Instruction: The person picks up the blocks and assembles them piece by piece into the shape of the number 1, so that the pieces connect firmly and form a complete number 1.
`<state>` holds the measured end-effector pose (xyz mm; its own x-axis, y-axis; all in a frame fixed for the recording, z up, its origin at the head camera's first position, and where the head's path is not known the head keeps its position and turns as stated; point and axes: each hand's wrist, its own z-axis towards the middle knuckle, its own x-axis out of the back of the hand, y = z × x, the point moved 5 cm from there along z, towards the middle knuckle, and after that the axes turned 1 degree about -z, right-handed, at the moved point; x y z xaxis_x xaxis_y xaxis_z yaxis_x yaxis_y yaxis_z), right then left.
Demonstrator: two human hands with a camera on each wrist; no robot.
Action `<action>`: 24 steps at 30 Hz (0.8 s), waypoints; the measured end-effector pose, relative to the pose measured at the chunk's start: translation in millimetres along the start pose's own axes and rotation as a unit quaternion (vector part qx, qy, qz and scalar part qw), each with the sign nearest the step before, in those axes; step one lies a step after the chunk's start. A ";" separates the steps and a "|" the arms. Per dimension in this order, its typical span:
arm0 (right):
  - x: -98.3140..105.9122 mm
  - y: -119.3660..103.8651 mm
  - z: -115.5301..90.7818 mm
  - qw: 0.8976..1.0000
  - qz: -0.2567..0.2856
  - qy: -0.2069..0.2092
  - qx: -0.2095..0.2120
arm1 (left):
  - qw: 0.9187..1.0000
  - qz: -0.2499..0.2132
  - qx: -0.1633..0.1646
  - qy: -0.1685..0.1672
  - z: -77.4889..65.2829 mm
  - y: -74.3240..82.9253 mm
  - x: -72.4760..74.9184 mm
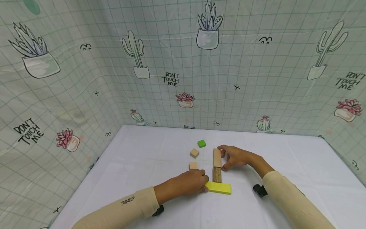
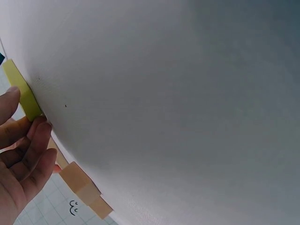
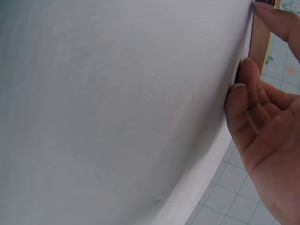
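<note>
My left hand [image 1: 192,182] pinches the left end of a flat yellow block [image 1: 219,188] between thumb and fingers. This block lies crosswise on the white table, at the near end of a dark, grained wooden block [image 1: 217,175]. End to end with the dark one, farther away, lies a light wooden block [image 1: 217,158]. With curled fingers at its far right corner and the thumb near its close end, my right hand [image 1: 235,157] holds the light block. In the right wrist view, the thumb and fingertips touch the side of a wooden block [image 3: 259,47].
Left of the row sit two small light wooden blocks, a nearer one [image 1: 193,165] partly behind my left hand and a farther one [image 1: 194,153]. A green block [image 1: 201,143] lies beyond them. A printed grid cloth [image 1: 217,70] hangs behind the white table [image 1: 148,152].
</note>
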<state>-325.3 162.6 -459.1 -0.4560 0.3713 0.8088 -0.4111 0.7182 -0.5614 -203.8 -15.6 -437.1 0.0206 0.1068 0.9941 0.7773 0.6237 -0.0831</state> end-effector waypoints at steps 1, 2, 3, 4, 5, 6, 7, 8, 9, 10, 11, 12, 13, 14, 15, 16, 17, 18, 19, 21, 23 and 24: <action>-0.2 0.2 0.0 1.000 0.000 -0.001 0.001 | 1.000 0.001 0.000 0.001 0.0 0.1 -0.4; -0.2 0.3 0.0 1.000 0.002 -0.001 0.001 | 1.000 0.002 0.000 0.001 -0.1 0.2 -0.5; -0.2 0.4 0.0 1.000 0.003 -0.001 0.003 | 1.000 0.003 -0.001 0.002 -0.1 0.3 -0.8; -0.1 0.4 0.1 1.000 0.004 -0.001 0.003 | 1.000 0.002 0.000 0.002 -0.2 0.2 -1.0; 0.0 0.5 0.1 1.000 0.004 -0.001 0.004 | 1.000 0.002 0.000 0.003 -0.2 0.1 -1.1; 0.1 0.5 0.2 1.000 0.004 -0.001 0.004 | 1.000 0.002 0.001 0.003 -0.2 0.0 -1.0; 0.1 0.6 0.2 1.000 0.005 0.000 0.004 | 1.000 0.001 0.001 0.004 -0.2 -0.2 -1.1; 0.1 0.7 0.3 1.000 0.005 0.000 0.005 | 1.000 0.002 0.001 0.004 -0.2 -0.3 -1.1; 0.1 0.8 0.3 1.000 0.004 0.000 0.005 | 1.000 0.003 0.001 0.004 -0.1 -0.4 -1.3; 0.2 0.7 0.2 1.000 0.004 0.001 0.006 | 1.000 0.004 0.001 0.004 -0.1 -0.4 -1.2; 0.3 0.6 0.1 1.000 0.005 0.001 0.007 | 1.000 0.005 0.000 0.004 -0.2 -0.4 -1.3; 0.4 0.5 -0.1 1.000 0.006 0.001 0.009 | 1.000 0.001 0.001 0.003 -0.1 -0.5 -1.6; 0.5 0.3 -0.4 1.000 0.008 0.001 0.010 | 1.000 -0.003 0.003 0.001 -0.1 -0.7 -1.9; 0.7 0.2 -0.6 1.000 0.010 0.001 0.011 | 1.000 -0.007 0.005 0.000 0.0 -0.9 -2.0; 0.9 -0.1 -1.0 1.000 0.012 0.001 0.013 | 1.000 -0.011 0.007 -0.002 0.2 -1.1 -2.2; 1.1 -0.3 -1.3 1.000 0.014 0.001 0.014 | 1.000 -0.015 0.009 -0.005 0.3 -1.4 -2.4; 1.3 -0.6 -1.7 1.000 0.016 0.000 0.015 | 1.000 -0.019 0.011 -0.006 0.5 -1.6 -2.5; 1.4 -0.7 -1.9 1.000 0.017 0.000 0.015 | 1.000 -0.023 0.013 -0.008 0.7 -1.9 -2.6; 1.5 -0.9 -2.1 1.000 0.018 0.000 0.016 | 1.000 -0.022 0.014 -0.009 0.8 -2.0 -2.7; 1.7 -1.1 -2.3 1.000 0.018 0.000 0.016 | 1.000 -0.022 0.014 -0.009 0.9 -2.4 -3.0; 1.5 -1.0 -2.2 1.000 0.018 -0.001 0.016 | 1.000 -0.020 0.013 -0.008 0.8 -2.5 -3.0; 1.3 -0.9 -2.1 1.000 0.017 -0.001 0.016 | 1.000 -0.019 0.013 -0.008 0.7 -2.5 -3.0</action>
<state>-323.9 163.7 -457.2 -0.4713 0.3941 0.7890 -0.4211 0.6855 -0.5940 -206.3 -16.9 -440.0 -0.0188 0.0941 0.9954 0.7613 0.6467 -0.0467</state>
